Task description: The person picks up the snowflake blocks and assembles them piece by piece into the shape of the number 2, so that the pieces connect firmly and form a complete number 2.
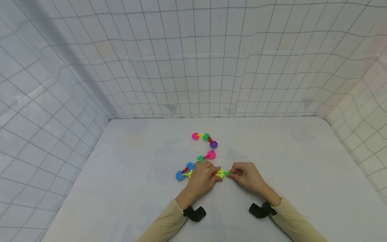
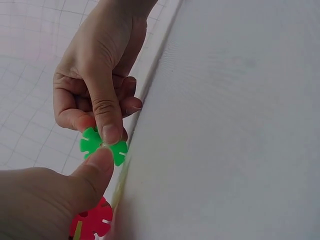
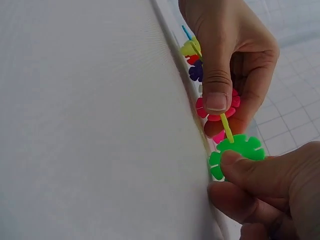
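A chain of colourful slotted snowflake discs (image 1: 211,154) curves over the table and passes under my left hand (image 1: 200,178). In the right wrist view, that hand pinches a red disc (image 3: 236,102) between thumb and fingers. Beside it, a yellow disc (image 1: 220,173) appears edge-on in the same wrist view, joining the red one to a green disc (image 3: 247,146). My right hand (image 1: 248,177) pinches this green disc at the chain's right end. The left wrist view has both thumbs close together over the green disc. Part of the chain is hidden beneath my left hand.
The chain's far end is a pink disc (image 1: 195,136) toward the back of the white table (image 1: 136,188). Blue discs (image 1: 179,175) lie left of my left hand. Grid-patterned cloth walls (image 1: 196,67) stand behind and at both sides. Black wrist mounts (image 1: 196,214) sit at my cuffs.
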`<state>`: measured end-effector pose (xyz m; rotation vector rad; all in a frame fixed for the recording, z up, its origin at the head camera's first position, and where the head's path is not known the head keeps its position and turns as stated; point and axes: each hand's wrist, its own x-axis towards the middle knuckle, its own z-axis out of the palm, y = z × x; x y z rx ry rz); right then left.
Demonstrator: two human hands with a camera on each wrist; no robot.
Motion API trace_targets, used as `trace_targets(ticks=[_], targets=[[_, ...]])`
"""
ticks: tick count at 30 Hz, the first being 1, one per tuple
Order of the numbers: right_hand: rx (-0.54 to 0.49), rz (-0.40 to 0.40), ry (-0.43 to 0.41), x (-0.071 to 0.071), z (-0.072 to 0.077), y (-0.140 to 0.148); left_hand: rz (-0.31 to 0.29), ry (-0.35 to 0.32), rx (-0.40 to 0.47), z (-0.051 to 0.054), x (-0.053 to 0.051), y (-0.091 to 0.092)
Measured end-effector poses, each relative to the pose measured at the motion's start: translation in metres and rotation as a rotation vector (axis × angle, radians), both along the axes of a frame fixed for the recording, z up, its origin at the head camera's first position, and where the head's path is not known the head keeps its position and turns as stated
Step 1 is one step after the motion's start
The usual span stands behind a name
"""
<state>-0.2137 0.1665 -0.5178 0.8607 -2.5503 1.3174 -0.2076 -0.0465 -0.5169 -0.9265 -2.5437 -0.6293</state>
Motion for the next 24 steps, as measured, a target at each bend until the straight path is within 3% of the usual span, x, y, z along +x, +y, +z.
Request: trace_targets(ticks=[9,19,24], targets=[[0.034,0.057,0.034,-0.006,0.002,0.000,-0.005,0.020,0.026,-0.003,-0.001,-0.001],[0.078,0.113,0.144,-0.012,0.006,-0.005,-0.018,0.044,0.053,-0.002,0.000,-0.002],[0.080,0.099,0.107,-0.011,0.002,-0.004,-0.011,0.026,0.036,-0.003,0.002,-0.002]])
